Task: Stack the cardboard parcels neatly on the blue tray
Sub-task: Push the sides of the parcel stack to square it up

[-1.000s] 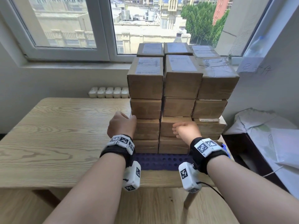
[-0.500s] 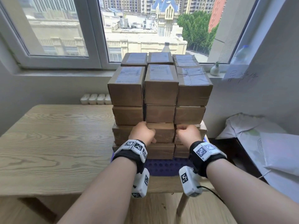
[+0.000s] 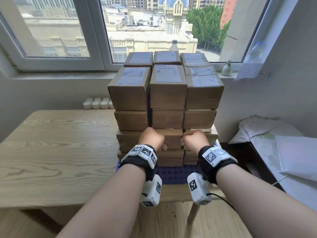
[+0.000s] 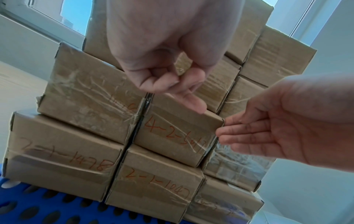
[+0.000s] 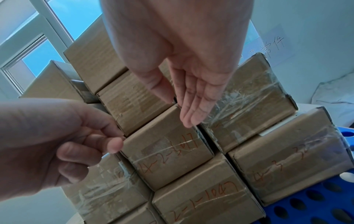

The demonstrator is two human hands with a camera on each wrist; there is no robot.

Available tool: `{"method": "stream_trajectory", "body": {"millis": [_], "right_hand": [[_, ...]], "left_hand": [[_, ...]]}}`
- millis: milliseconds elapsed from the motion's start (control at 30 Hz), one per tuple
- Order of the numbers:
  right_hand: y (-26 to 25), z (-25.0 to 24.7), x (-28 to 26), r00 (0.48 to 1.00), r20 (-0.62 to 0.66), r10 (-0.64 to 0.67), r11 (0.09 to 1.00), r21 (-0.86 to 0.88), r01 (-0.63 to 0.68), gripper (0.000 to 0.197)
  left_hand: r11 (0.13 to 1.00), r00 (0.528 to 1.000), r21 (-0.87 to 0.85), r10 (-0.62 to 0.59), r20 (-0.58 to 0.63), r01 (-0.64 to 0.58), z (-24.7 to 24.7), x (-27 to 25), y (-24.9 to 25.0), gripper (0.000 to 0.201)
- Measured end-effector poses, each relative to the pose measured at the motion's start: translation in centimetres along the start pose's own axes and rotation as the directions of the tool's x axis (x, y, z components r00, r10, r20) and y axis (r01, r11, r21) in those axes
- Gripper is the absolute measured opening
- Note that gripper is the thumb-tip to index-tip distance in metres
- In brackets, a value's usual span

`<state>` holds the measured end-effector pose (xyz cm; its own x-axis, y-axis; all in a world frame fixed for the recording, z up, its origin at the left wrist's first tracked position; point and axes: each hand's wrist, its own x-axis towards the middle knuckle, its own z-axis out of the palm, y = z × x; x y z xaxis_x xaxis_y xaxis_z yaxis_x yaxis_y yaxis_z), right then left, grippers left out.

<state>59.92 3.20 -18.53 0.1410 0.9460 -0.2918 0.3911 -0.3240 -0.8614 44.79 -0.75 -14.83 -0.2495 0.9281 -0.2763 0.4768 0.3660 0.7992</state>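
Cardboard parcels (image 3: 167,93) stand in several layers on the blue perforated tray (image 3: 173,174) at the table's right end. Both hands flank the middle parcel (image 4: 178,136) of the second layer, marked in red pen. My left hand (image 3: 151,140) has its fingers curled, holds nothing, and its thumb (image 4: 193,103) touches that parcel's upper left corner. My right hand (image 3: 194,140) lays straight fingers (image 5: 193,112) against the parcel's right edge. The same parcel (image 5: 168,156) sits slightly proud of its neighbours in the right wrist view.
The wooden table (image 3: 56,152) stretches left of the stack. A wall with a paper note (image 3: 255,77) stands close on the right. White bags (image 3: 274,140) lie on a dark stand there. A bottle (image 3: 174,45) and a small vase (image 3: 226,68) sit on the sill.
My left hand has moved right from the left column to the middle parcel's left side. The right hand stays near that parcel's right side. The head view has shifted right.
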Motion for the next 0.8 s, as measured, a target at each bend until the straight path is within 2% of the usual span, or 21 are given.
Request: {"method": "stream_trajectory", "body": {"millis": [167, 267, 433, 500, 567, 633, 700, 800], "right_hand": [[1.1, 0.2, 1.0, 1.0, 0.0, -0.011, 1.0, 0.002, 0.011, 0.017], [1.3, 0.2, 0.7, 1.0, 0.003, -0.012, 1.0, -0.002, 0.012, 0.018], [1.1, -0.1, -0.3, 1.0, 0.014, -0.024, 0.999, -0.031, 0.024, 0.022], [0.1, -0.5, -1.8, 1.0, 0.001, -0.027, 0.998, -0.048, 0.027, 0.026], [-0.5, -1.1, -2.8, 0.999, -0.032, -0.032, 0.993, -0.117, 0.028, 0.027], [-0.8, -2.1, -3.4, 0.994, -0.098, -0.049, 0.982, -0.188, 0.03, 0.025], [-0.8, -3.3, -3.6, 0.986, -0.156, -0.061, 0.972, -0.234, 0.023, 0.025], [-0.7, -5.2, -4.0, 0.974, -0.216, -0.07, 0.963, -0.269, 0.01, 0.027]], "left_hand": [[1.0, 1.0, 0.024, -0.013, -0.009, 0.013, -0.2, -0.2, -0.3, 0.018], [0.999, 1.0, 0.04, -0.012, -0.018, 0.012, -0.3, -0.3, -0.5, 0.01], [0.999, 0.999, 0.04, -0.029, -0.015, 0.03, -0.6, -0.8, -0.6, 0.013], [0.997, 0.995, 0.067, -0.041, -0.086, 0.046, -0.6, -1.0, -0.7, 0.013], [0.994, 0.973, 0.097, -0.034, -0.229, 0.058, -0.7, -1.0, -0.7, 0.023], [0.996, 0.956, 0.087, 0.005, -0.294, 0.021, -0.5, -1.1, -0.1, 0.028], [0.998, 0.974, 0.045, 0.044, -0.223, -0.035, 0.1, -1.3, 0.7, 0.024], [0.997, 0.997, -0.014, 0.076, -0.018, -0.076, 2.4, -1.8, 2.1, 0.023]]}}
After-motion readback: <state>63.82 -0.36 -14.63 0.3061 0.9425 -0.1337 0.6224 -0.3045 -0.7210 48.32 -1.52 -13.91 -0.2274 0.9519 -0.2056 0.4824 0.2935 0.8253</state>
